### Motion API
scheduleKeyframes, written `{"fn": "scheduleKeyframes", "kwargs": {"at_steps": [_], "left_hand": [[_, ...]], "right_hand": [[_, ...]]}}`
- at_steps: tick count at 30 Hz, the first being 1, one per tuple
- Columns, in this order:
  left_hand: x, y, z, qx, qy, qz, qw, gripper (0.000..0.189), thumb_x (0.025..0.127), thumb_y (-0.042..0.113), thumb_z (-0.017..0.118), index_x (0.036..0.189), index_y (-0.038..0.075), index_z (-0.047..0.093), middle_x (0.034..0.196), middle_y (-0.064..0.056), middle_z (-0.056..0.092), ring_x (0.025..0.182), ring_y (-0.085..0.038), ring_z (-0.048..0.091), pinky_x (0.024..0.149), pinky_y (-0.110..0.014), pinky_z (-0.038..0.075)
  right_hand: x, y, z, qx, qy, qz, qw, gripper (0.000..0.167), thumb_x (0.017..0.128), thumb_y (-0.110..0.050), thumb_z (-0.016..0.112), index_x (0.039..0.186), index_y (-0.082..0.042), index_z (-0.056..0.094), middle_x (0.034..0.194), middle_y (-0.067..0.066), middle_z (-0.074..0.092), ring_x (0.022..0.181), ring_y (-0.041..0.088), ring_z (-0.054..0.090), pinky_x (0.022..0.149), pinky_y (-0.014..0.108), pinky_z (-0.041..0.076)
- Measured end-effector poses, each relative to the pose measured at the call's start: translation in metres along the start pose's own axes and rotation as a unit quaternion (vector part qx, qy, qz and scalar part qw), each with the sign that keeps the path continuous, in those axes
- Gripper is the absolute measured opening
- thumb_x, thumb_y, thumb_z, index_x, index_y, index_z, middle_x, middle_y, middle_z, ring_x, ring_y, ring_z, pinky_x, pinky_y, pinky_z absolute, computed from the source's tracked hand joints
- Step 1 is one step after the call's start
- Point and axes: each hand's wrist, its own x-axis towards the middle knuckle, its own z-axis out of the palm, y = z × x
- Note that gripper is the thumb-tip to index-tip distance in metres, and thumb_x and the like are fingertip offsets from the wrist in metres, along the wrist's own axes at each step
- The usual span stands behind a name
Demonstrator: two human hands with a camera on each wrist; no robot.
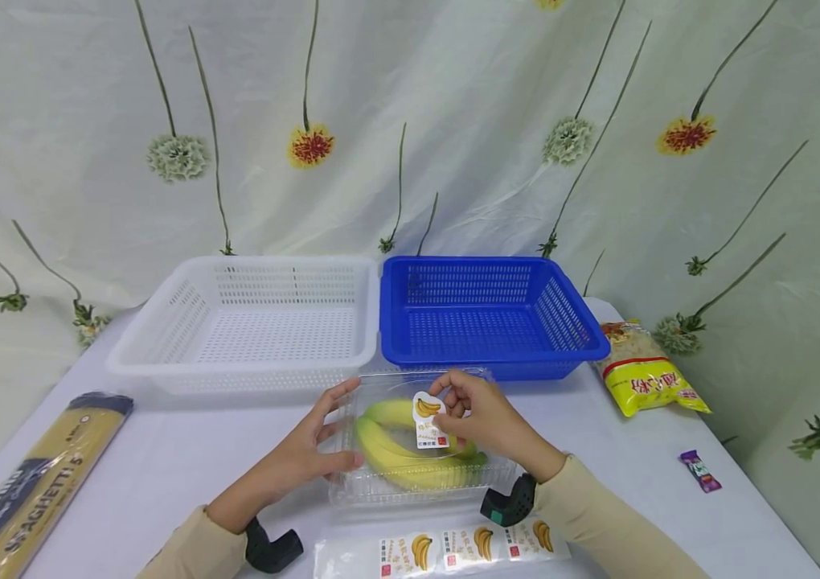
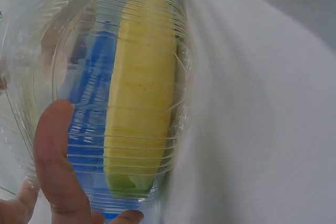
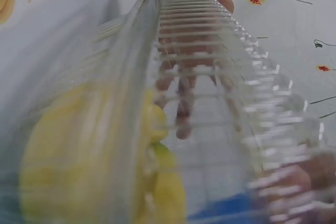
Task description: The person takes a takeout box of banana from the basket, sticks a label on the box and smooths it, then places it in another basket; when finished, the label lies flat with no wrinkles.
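A clear plastic clamshell box (image 1: pixel 370 489) with yellow bananas (image 1: pixel 410 468) inside stands in front of the baskets, its lid over the fruit. My left hand (image 1: pixel 297 454) holds the box at its left side, thumb on the near part and fingers spread along the edge. In the left wrist view that thumb (image 2: pixel 55 156) presses on the ribbed plastic. Between thumb and fingertips, my right hand (image 1: pixel 485 414) pinches a white banana sticker (image 1: pixel 428 420) over the lid. The right wrist view is blurred and shows fingers through the ribbed wall.
A strip of banana stickers (image 1: pixel 464 551) lies at the near edge. Behind the box stand a white basket (image 1: pixel 243 371) and a blue basket (image 1: pixel 493 358). Spaghetti (image 1: pixel 41 482) lies left; a yellow food bag (image 1: pixel 649 378) and a small purple packet (image 1: pixel 700 471) lie right.
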Motion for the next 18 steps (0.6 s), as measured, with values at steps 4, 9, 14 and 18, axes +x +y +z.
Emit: {"fn": "scheduleKeyframes", "kwargs": {"at_steps": [4, 9, 14, 18], "left_hand": [[-0.0002, 0.0004, -0.0001, 0.003, -0.001, 0.001, 1.0, 0.109, 0.085, 0.013, 0.08, 0.173, 0.02, 0.016, 0.175, -0.03, -0.001, 0.153, -0.071, 0.009, 0.069, -0.039, 0.056], [-0.0006, 0.001, 0.0002, 0.005, -0.002, 0.002, 1.0, 0.109, 0.086, 0.014, 0.08, 0.173, 0.019, 0.015, 0.175, -0.03, -0.001, 0.152, -0.072, 0.009, 0.069, -0.039, 0.056], [-0.001, 0.0019, 0.0008, 0.004, 0.0, -0.001, 1.0, 0.11, 0.085, 0.014, 0.081, 0.173, 0.02, 0.015, 0.175, -0.03, -0.001, 0.153, -0.072, 0.01, 0.07, -0.041, 0.056], [-0.001, 0.0016, 0.0007, 0.004, 0.001, 0.0, 1.0, 0.109, 0.085, 0.013, 0.08, 0.173, 0.02, 0.015, 0.175, -0.029, -0.001, 0.153, -0.071, 0.01, 0.069, -0.04, 0.056]], "right_hand": [[-0.0011, -0.002, 0.0022, -0.016, 0.009, 0.0, 0.9998, 0.028, 0.096, 0.005, 0.073, 0.122, 0.005, 0.064, 0.085, 0.003, 0.057, 0.062, 0.015, 0.06, 0.052, 0.029, 0.055], [-0.0027, -0.0052, 0.0051, -0.045, 0.023, -0.002, 0.9987, 0.029, 0.094, 0.005, 0.075, 0.122, 0.003, 0.065, 0.081, 0.001, 0.06, 0.055, 0.013, 0.061, 0.052, 0.03, 0.056], [-0.0039, -0.0077, 0.006, -0.053, 0.033, 0.01, 0.998, 0.034, 0.093, 0.005, 0.076, 0.125, 0.001, 0.063, 0.09, 0.005, 0.056, 0.058, 0.013, 0.061, 0.052, 0.031, 0.057], [-0.0045, -0.0088, 0.0068, -0.076, 0.043, 0.016, 0.9961, 0.022, 0.092, 0.002, 0.077, 0.113, -0.002, 0.07, 0.093, 0.005, 0.053, 0.056, 0.011, 0.062, 0.071, 0.036, 0.06]]}}
